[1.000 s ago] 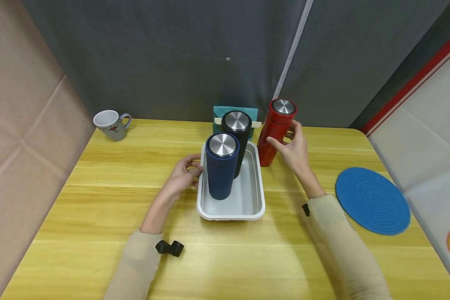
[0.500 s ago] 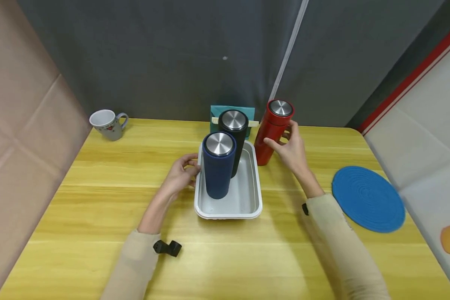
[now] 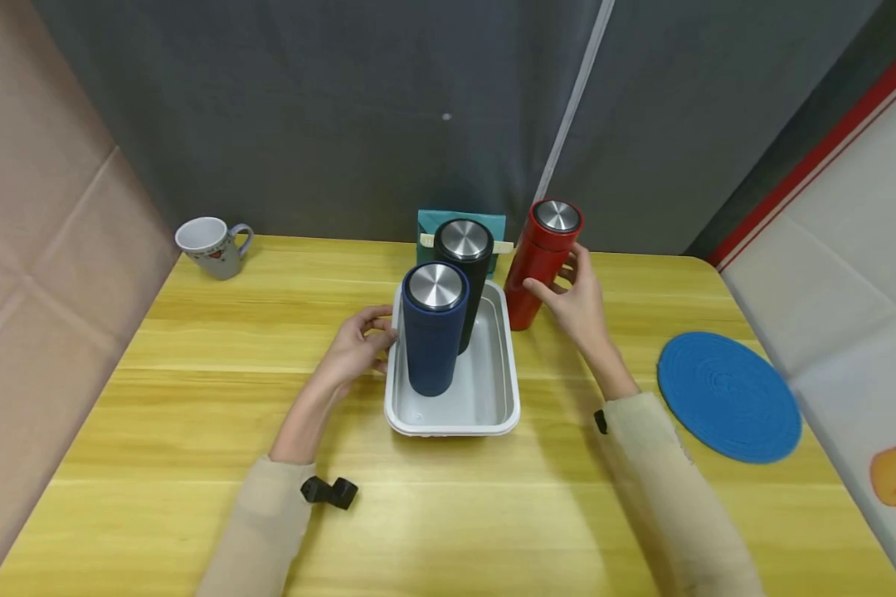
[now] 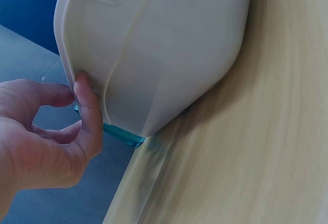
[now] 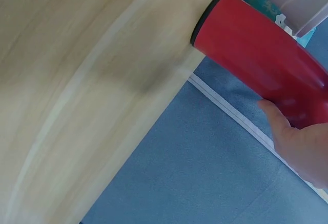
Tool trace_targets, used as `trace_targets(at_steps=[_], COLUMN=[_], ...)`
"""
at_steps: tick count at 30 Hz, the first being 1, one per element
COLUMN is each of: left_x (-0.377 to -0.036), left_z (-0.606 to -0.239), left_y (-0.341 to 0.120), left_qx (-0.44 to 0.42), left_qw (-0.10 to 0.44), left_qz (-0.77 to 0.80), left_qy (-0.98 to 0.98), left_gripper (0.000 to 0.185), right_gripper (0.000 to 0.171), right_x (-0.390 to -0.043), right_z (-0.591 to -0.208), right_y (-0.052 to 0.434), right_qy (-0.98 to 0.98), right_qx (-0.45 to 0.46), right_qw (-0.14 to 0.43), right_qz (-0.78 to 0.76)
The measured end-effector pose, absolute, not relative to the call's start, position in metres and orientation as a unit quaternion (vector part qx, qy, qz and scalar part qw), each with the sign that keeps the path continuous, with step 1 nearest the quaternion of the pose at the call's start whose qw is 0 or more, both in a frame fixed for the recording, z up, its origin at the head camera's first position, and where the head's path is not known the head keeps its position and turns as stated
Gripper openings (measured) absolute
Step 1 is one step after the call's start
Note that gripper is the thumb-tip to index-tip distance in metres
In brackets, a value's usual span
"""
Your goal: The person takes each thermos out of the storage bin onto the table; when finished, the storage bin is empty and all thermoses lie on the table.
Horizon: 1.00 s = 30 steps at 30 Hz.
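Gripping the red flask (image 3: 539,264) with my right hand (image 3: 580,303), thumb and fingers wrapped on its upper body, I had it just beside the far right part of the white tray (image 3: 487,394). It seemed stiff, perhaps rather heavy, and slippery because of its smooth surface, so the safest hold was around the middle, below the lid (image 3: 557,216). My left hand (image 3: 354,348) pinched the tray's left rim, which looked light and probably a little flexible.
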<state>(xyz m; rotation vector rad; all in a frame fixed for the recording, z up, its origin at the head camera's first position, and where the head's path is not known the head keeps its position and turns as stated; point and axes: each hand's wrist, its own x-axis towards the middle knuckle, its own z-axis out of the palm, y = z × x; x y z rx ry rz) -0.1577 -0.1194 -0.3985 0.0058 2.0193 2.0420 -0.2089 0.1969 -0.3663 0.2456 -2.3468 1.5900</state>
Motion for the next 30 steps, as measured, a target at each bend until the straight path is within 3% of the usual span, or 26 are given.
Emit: trace_targets(at_steps=[8, 30], left_x=[-0.158, -0.158], left_z=[-0.401, -0.399], left_y=[-0.118, -0.113], left_qx=[0.006, 0.004], left_qw=[0.142, 0.153], left_qz=[0.709, 0.711], left_qy=[0.691, 0.686], left_gripper=[0.048, 0.047], right_gripper=[0.067, 0.057], right_x=[-0.184, -0.164], right_z=[-0.348, -0.356], right_y=[0.190, 0.208], right_qy=[-0.819, -0.782], right_qx=[0.092, 0.113], right_qw=[0.152, 0.150], right_qz=[0.546, 0.595])
